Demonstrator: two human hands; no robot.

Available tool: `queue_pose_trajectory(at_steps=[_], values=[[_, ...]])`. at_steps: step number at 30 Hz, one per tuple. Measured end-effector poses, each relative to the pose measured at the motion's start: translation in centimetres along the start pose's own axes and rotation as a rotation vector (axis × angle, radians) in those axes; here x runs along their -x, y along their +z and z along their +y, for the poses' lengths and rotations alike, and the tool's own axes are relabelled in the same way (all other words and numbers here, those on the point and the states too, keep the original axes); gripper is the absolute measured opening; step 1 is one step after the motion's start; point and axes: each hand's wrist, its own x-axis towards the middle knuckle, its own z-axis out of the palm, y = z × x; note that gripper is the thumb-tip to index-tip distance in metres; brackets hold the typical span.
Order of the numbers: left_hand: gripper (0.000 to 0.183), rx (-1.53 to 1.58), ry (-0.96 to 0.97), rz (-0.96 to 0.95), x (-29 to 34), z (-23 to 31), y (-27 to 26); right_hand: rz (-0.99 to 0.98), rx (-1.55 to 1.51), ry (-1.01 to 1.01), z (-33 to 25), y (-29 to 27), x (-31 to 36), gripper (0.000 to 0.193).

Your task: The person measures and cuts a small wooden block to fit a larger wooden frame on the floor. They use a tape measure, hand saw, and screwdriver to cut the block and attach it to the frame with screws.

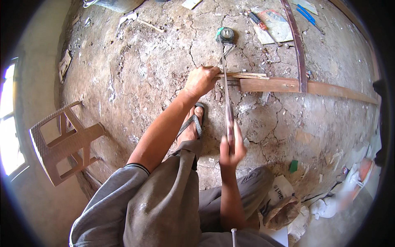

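Note:
My right hand [233, 150], slightly blurred, is closed around the handle of a long narrow saw [227, 96]. Its thin blade points away from me and crosses over a thin split wooden strip [251, 75]. My left hand [201, 79] presses down at the left end of that strip, fingers closed on it. Beside the strip, on its near side, lies a brown wooden board [269, 85] that runs off to the right. Past the saw's far end sits a round black and green tape measure [225, 35].
A dark wooden batten [294, 45] lies across the board. At the far right are a screwdriver [258, 20] on a paper sheet and a blue-handled tool [306, 15]. A brown plastic stool [68, 142] stands left. Bags [284, 206] lie near right, on cracked, debris-strewn ground.

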Motion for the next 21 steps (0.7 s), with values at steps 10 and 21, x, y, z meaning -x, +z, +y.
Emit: queue_pose_trajectory(at_steps=[10, 21], values=[[0.018, 0.001, -0.008, -0.017, -0.1, -0.1, 0.2, -0.031, 0.055, -0.095, 1.3, -1.2, 0.2, 0.051], [0.016, 0.022, 0.03, 0.004, -0.2, 0.0, -0.1, 0.003, 0.026, -0.156, 4.2, -1.5, 2.4, 0.052]])
